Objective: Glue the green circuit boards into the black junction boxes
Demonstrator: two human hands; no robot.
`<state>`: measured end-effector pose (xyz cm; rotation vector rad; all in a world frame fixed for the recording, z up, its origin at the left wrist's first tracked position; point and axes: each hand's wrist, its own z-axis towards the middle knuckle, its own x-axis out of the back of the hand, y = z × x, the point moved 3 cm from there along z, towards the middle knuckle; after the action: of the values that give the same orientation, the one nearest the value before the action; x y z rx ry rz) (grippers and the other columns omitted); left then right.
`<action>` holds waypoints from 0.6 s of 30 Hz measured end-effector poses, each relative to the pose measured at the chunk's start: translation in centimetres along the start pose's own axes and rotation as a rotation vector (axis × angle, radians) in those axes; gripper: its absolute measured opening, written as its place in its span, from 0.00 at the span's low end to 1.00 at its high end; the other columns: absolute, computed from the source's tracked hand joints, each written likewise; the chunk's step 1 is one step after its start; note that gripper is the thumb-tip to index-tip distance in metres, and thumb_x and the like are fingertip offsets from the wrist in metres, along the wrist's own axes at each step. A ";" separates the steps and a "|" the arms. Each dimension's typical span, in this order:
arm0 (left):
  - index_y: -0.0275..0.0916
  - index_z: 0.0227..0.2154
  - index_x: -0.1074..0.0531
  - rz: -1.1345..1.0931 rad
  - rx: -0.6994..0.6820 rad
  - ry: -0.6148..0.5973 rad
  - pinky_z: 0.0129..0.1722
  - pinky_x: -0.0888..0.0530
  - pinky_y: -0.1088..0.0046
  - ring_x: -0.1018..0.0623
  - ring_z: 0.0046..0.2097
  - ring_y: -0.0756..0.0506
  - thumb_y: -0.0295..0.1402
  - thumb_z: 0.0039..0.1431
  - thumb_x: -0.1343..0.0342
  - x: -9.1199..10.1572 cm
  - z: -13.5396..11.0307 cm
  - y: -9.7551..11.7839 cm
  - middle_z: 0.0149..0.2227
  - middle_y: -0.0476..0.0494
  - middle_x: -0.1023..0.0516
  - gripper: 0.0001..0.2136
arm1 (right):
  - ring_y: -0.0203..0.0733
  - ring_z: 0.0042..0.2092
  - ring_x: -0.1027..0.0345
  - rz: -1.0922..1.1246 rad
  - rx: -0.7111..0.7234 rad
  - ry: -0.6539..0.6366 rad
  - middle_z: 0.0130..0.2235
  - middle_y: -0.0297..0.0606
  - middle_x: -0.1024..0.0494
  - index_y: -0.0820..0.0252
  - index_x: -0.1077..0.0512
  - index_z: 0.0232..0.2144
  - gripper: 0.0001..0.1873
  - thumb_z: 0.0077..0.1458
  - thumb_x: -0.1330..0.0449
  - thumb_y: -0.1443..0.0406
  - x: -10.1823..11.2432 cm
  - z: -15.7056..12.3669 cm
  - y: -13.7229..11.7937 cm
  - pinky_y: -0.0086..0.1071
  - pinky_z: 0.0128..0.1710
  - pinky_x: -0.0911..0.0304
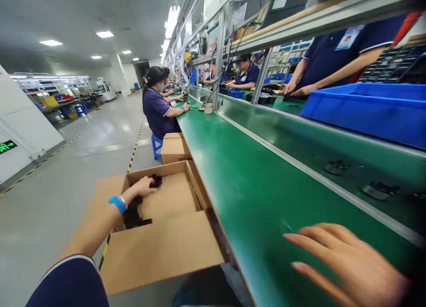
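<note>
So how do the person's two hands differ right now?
The left hand reaches down into the open cardboard box beside the bench, closing on a dark part; the right hand lies open over the green bench top, fingers spread, holding nothing. The left wrist wears a blue band; the right shows none. Both are bare.

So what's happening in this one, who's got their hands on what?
A person at a green workbench reaches the left hand into an open cardboard box on the floor beside it, fingers on a dark part among others inside. The right hand lies open and flat on the bench top, holding nothing. Two dark parts lie on the conveyor belt beyond. Co-workers sit further along the line.
</note>
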<state>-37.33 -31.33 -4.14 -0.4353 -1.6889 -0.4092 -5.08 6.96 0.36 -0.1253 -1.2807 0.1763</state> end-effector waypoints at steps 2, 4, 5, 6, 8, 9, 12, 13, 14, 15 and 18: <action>0.36 0.51 0.33 -0.008 0.133 -0.002 0.45 0.26 0.58 0.26 0.47 0.42 0.37 0.64 0.46 -3.4 -0.7 -3.6 0.50 0.39 0.29 0.15 | 0.53 0.46 0.36 0.041 0.073 -0.249 0.41 0.47 0.25 0.49 0.24 0.42 0.13 0.53 0.39 0.58 -2.1 5.2 -5.5 0.46 0.44 0.38; 0.36 0.51 0.33 -0.025 0.249 0.017 0.46 0.26 0.57 0.26 0.48 0.41 0.37 0.64 0.46 -5.7 0.1 -5.9 0.51 0.39 0.30 0.16 | 0.54 0.49 0.37 0.098 0.127 -0.443 0.40 0.45 0.25 0.53 0.25 0.44 0.13 0.56 0.41 0.60 -4.7 10.4 -10.9 0.44 0.45 0.38; 0.36 0.52 0.34 -0.036 0.293 0.029 0.46 0.26 0.57 0.26 0.49 0.41 0.37 0.64 0.46 -6.5 0.8 -6.7 0.52 0.39 0.31 0.16 | 0.54 0.50 0.38 0.135 0.165 -0.517 0.42 0.45 0.25 0.56 0.25 0.44 0.15 0.55 0.41 0.60 -6.2 12.8 -13.2 0.44 0.48 0.39; 0.36 0.52 0.34 -0.047 0.324 0.039 0.47 0.26 0.56 0.27 0.49 0.41 0.37 0.64 0.46 -7.2 1.8 -7.3 0.53 0.38 0.31 0.17 | 0.53 0.51 0.37 0.137 0.183 -0.545 0.43 0.45 0.25 0.58 0.25 0.44 0.15 0.55 0.40 0.59 -7.9 15.1 -15.1 0.43 0.50 0.40; 0.37 0.53 0.34 -0.065 0.347 0.055 0.47 0.27 0.56 0.27 0.50 0.40 0.37 0.64 0.46 -8.2 3.7 -7.9 0.53 0.38 0.32 0.17 | 0.52 0.53 0.38 0.125 0.170 -0.561 0.44 0.46 0.25 0.61 0.27 0.47 0.17 0.56 0.40 0.60 -11.6 18.9 -17.4 0.44 0.52 0.40; 0.37 0.53 0.34 -0.071 0.336 0.062 0.47 0.27 0.55 0.27 0.50 0.40 0.37 0.64 0.46 -8.6 4.5 -7.9 0.53 0.38 0.32 0.17 | 0.51 0.53 0.37 0.119 0.155 -0.566 0.45 0.46 0.25 0.62 0.28 0.47 0.17 0.57 0.40 0.60 -13.5 20.4 -17.9 0.44 0.52 0.40; 0.37 0.53 0.35 -0.073 0.228 0.080 0.47 0.27 0.55 0.27 0.50 0.40 0.37 0.64 0.46 -10.2 6.1 -6.5 0.53 0.38 0.32 0.17 | 0.47 0.51 0.34 0.117 0.105 -0.580 0.50 0.43 0.29 0.61 0.31 0.49 0.17 0.60 0.42 0.58 -18.7 23.1 -17.6 0.47 0.50 0.37; 0.37 0.53 0.35 -0.071 0.172 0.084 0.48 0.27 0.55 0.27 0.50 0.40 0.37 0.64 0.46 -10.8 6.3 -5.6 0.54 0.38 0.32 0.17 | 0.46 0.51 0.34 0.115 0.079 -0.578 0.51 0.43 0.30 0.61 0.32 0.50 0.18 0.61 0.43 0.58 -20.2 23.7 -17.1 0.47 0.50 0.36; 0.37 0.53 0.35 -0.068 0.111 0.084 0.48 0.27 0.55 0.27 0.51 0.40 0.37 0.64 0.46 -11.5 6.3 -4.6 0.54 0.38 0.32 0.17 | 0.47 0.51 0.34 0.110 0.046 -0.570 0.53 0.43 0.31 0.61 0.33 0.51 0.19 0.61 0.43 0.58 -21.5 24.0 -16.5 0.48 0.50 0.36; 0.37 0.53 0.35 -0.067 0.049 0.081 0.48 0.28 0.54 0.28 0.51 0.40 0.37 0.64 0.46 -12.2 6.2 -3.4 0.54 0.38 0.32 0.17 | 0.48 0.52 0.35 0.103 0.008 -0.560 0.55 0.44 0.33 0.60 0.35 0.53 0.20 0.61 0.43 0.59 -22.6 24.2 -15.9 0.49 0.50 0.37; 0.37 0.54 0.35 -0.069 -0.119 0.061 0.49 0.28 0.54 0.28 0.52 0.39 0.37 0.64 0.45 -13.9 5.5 -0.1 0.55 0.38 0.33 0.18 | 0.55 0.57 0.42 0.081 -0.097 -0.554 0.61 0.46 0.42 0.56 0.41 0.59 0.30 0.57 0.39 0.58 -25.4 24.1 -14.1 0.53 0.52 0.39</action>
<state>-40.00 -29.47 -18.74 -0.4475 -1.6289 -0.5703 -34.34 -12.09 -14.03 -0.2212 -1.8387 0.2277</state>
